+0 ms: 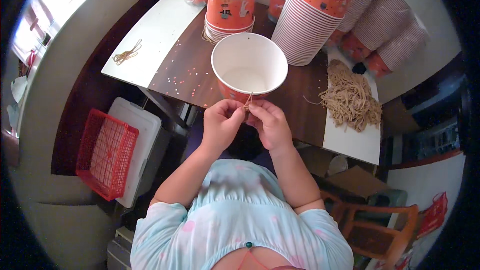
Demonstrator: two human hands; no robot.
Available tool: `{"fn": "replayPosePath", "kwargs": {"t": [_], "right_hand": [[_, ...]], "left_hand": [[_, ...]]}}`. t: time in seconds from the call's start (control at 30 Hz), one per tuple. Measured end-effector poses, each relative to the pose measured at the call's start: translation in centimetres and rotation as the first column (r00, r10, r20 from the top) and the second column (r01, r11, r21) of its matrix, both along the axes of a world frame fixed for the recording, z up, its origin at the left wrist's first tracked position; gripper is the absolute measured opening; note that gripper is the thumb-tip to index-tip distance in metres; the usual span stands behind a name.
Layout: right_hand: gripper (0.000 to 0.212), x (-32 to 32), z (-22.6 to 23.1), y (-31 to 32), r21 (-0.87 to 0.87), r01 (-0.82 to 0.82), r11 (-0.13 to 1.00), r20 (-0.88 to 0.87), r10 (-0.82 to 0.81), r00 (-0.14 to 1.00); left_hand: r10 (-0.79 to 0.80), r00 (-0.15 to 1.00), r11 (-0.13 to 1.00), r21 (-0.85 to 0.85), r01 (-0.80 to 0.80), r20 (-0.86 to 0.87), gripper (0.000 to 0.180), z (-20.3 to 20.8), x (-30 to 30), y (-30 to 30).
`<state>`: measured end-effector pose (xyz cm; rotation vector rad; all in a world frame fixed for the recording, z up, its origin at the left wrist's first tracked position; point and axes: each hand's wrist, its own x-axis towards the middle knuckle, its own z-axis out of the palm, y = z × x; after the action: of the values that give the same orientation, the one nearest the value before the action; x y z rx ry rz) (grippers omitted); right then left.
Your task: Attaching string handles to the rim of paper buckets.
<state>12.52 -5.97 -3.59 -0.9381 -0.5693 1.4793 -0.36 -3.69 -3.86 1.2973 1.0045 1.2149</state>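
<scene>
A large paper bucket (228, 60), white inside and orange outside, stands upright at the front edge of the brown table. Just at its near rim, my left hand (220, 124) and my right hand (272, 124) meet, fingertips pinched. Between them they hold a thin tan cord (249, 98), with a short loop or end rising above the fingers against the rim. Whether the cord passes through a hole in the bucket is hidden by my fingers. A small dark hole shows in the bucket's far wall.
A tangled heap of tan cord (352, 100) lies on the right, and several strands (128, 54) on the left. Behind stand an upside-down bucket stack (231, 10) and a tall leaning stack (307, 27). Small paper dots dot the table. A red basket (120, 165) and wooden chair (377, 242) stand below.
</scene>
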Motion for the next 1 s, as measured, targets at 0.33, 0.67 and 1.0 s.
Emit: {"fn": "replayPosePath", "kwargs": {"t": [0.33,0.67,1.0], "right_hand": [[0.012,1.3,-0.8,1.0,-0.039,-0.149,0.988,-0.165,0.14,0.976],[0.011,0.2,-1.1,0.2,0.069,0.023,0.997,0.045,-0.026,0.999],[0.01,0.0,-0.7,0.0,0.076,0.055,0.996,-0.01,-0.054,0.998]], "left_hand": [[-0.151,0.953,0.977,-0.109,0.185,0.261,0.011,0.1,-0.2,0.8],[-0.18,0.93,0.935,-0.238,0.263,0.321,0.01,-0.7,-0.8,1.4],[-0.006,0.995,0.949,0.313,-0.027,0.102,0.015,-0.5,-0.2,-0.2]]}}
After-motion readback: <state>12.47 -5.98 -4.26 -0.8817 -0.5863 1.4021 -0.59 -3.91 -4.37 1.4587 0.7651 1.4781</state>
